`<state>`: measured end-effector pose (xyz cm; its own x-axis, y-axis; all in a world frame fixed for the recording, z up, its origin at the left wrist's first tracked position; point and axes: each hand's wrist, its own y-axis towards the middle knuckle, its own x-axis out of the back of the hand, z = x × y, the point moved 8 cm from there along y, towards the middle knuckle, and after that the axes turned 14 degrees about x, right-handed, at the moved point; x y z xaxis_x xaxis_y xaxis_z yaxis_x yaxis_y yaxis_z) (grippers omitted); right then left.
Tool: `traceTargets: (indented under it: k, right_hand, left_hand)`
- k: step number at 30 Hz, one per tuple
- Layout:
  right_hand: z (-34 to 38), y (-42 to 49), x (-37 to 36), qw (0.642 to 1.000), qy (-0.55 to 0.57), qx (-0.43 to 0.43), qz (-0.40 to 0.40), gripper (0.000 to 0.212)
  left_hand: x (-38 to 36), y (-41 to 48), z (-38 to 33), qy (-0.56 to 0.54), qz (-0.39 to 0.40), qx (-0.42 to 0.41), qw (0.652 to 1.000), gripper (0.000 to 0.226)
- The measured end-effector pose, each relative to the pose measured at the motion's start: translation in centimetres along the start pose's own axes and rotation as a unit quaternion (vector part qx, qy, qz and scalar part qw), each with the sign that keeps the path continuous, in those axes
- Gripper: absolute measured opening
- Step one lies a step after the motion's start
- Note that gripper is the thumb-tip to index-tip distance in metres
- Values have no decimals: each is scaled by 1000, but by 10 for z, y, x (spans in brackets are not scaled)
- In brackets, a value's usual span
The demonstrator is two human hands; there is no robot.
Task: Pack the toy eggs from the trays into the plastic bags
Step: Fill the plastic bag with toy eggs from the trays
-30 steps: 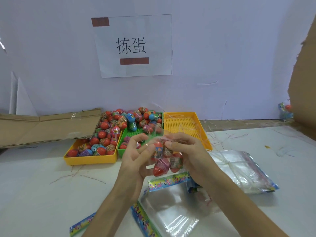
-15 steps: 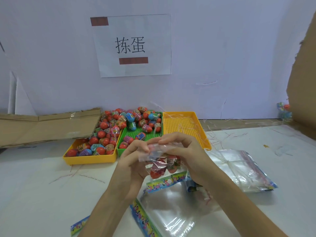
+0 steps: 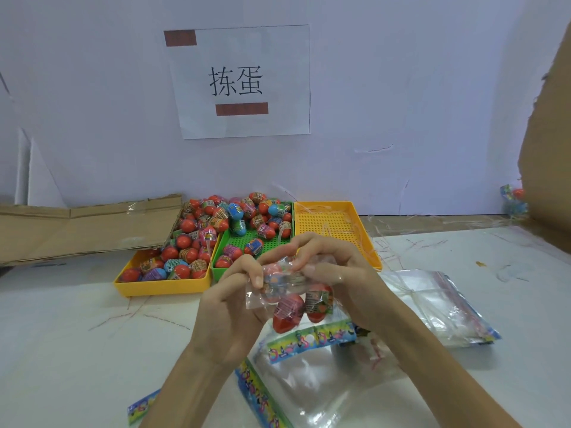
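Above the table's middle I hold a small clear plastic bag [image 3: 287,291] with several toy eggs [image 3: 289,313] inside. My left hand [image 3: 230,301] pinches its top edge from the left. My right hand [image 3: 336,273] pinches the same edge from the right, fingers curled over the folded rim. Behind them stand a yellow tray [image 3: 160,287] and a green tray [image 3: 244,240], both piled with red, blue and pink toy eggs [image 3: 216,222]. Another yellow tray [image 3: 332,225] to the right holds no eggs.
Empty clear bags with colourful header strips [image 3: 309,339] lie on the white table below my hands, and a stack of bags [image 3: 438,307] lies to the right. Flattened cardboard [image 3: 77,227] leans at the back left, a cardboard wall [image 3: 550,149] stands at the right.
The bag of eggs has come down from in front of the trays towards the table. My fingers have folded and pressed along its top edge.
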<state>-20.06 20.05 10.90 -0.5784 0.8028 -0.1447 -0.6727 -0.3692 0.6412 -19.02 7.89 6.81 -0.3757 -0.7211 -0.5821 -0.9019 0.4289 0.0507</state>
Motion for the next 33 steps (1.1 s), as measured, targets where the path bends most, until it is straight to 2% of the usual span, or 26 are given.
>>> traceTargets:
  k: [5,9,12,18,23,25,28,30,33]
  right_hand:
    - [-3,1,4,1000,-3,-2,-17,27]
    - [-5,2,4,1000,15,-14,-19,31]
    - [-8,1,7,999,17,-24,-34,26]
    - [-11,-4,22,993,-34,-15,-111,20]
    - [-13,-4,23,991,-32,-2,-128,29]
    - [-14,-5,24,991,-23,1,-133,32]
    - [-15,-7,24,990,-11,0,-143,37]
    - [-13,-7,24,989,-21,7,-147,40]
    - [-12,-7,24,986,-48,10,-158,40]
  left_hand:
    - [-4,0,1,-22,24,5,999,19]
    - [-3,1,7,-30,21,19,999,21]
    - [-4,2,8,-27,26,25,999,24]
    - [-7,1,4,-43,33,10,998,24]
    - [-7,0,2,-43,32,6,999,22]
    - [-5,-1,1,-58,17,-4,998,29]
    - [3,-2,-3,-65,-25,-23,997,20]
    - [7,-3,-6,-41,-46,-32,998,28]
    - [10,-3,-9,-40,-54,-44,997,24]
